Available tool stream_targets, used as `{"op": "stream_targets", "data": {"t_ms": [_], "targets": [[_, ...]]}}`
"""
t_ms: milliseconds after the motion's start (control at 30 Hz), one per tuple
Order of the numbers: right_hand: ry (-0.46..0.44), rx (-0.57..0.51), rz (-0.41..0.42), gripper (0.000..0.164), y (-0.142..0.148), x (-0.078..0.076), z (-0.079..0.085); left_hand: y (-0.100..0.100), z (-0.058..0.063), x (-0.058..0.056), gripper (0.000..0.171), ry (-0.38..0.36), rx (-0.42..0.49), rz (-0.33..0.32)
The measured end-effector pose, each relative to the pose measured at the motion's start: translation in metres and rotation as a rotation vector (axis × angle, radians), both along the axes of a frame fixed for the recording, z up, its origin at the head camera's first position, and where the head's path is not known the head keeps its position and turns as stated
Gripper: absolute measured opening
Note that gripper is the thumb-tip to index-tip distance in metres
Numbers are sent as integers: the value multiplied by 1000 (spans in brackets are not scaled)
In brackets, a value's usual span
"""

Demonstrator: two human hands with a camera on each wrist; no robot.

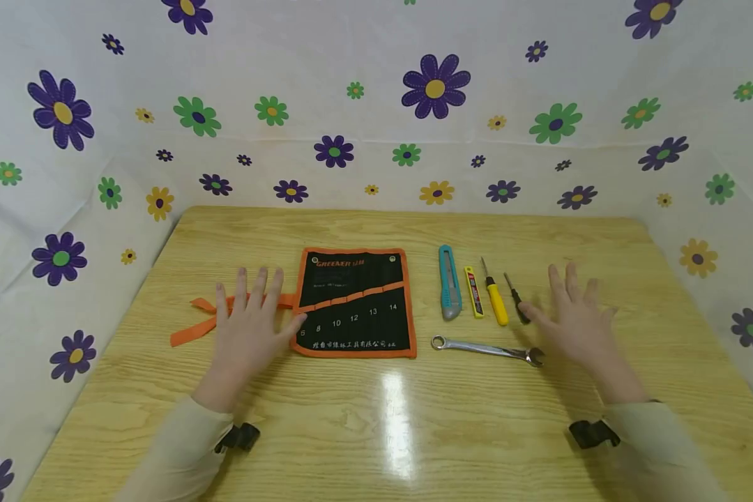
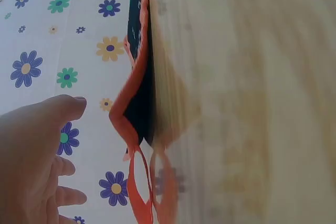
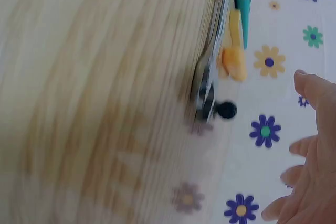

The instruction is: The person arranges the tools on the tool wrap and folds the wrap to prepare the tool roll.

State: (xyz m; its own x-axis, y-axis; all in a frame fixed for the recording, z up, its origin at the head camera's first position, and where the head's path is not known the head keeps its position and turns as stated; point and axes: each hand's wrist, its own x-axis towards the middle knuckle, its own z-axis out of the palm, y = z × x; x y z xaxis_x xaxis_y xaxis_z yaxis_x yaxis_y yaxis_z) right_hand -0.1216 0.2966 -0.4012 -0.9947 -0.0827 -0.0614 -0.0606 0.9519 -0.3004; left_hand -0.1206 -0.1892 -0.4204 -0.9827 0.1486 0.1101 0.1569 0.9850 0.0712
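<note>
My left hand (image 1: 247,336) has its fingers spread above the orange ties (image 1: 191,335) of a black tool pouch (image 1: 358,328), thumb near the pouch's left edge. In the left wrist view, that hand is raised off the table. My right hand (image 1: 577,326) is also spread and holds nothing; its thumb looks close to a small black-handled screwdriver (image 1: 518,307). Left of that lie a yellow-handled screwdriver (image 1: 496,303), a slim yellow labelled pack (image 1: 473,293) and a teal utility knife (image 1: 450,282). A combination wrench (image 1: 486,348) lies below them, its open end toward my right hand.
The wooden table (image 1: 326,425) backs onto a white flowered cloth (image 1: 364,63), which also rises at both sides. Dark clips (image 1: 241,437) sit at the sleeve cuffs. Light glares off the tabletop at front centre.
</note>
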Motion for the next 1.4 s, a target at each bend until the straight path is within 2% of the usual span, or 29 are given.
{"op": "stream_targets", "data": {"t_ms": [233, 367, 700, 1033, 1267, 1400], "targets": [[42, 42, 182, 77, -33, -7, -5, 12, -7, 5, 83, -15, 62, -88], [57, 44, 253, 75, -55, -12, -9, 18, -11, 9, 81, -33, 94, -124], [109, 21, 422, 67, -105, -24, -14, 36, -20, 21, 76, -52, 90, -216], [85, 44, 551, 60, -142, -34, -17, 55, -25, 27, 75, -88, 100, -256], [16, 63, 588, 63, -161, -44, -23, 67, -27, 30, 72, -101, 96, -283], [-43, 23, 666, 63, -168, -47, -21, 72, -26, 31, 71, -139, 99, -285]]}}
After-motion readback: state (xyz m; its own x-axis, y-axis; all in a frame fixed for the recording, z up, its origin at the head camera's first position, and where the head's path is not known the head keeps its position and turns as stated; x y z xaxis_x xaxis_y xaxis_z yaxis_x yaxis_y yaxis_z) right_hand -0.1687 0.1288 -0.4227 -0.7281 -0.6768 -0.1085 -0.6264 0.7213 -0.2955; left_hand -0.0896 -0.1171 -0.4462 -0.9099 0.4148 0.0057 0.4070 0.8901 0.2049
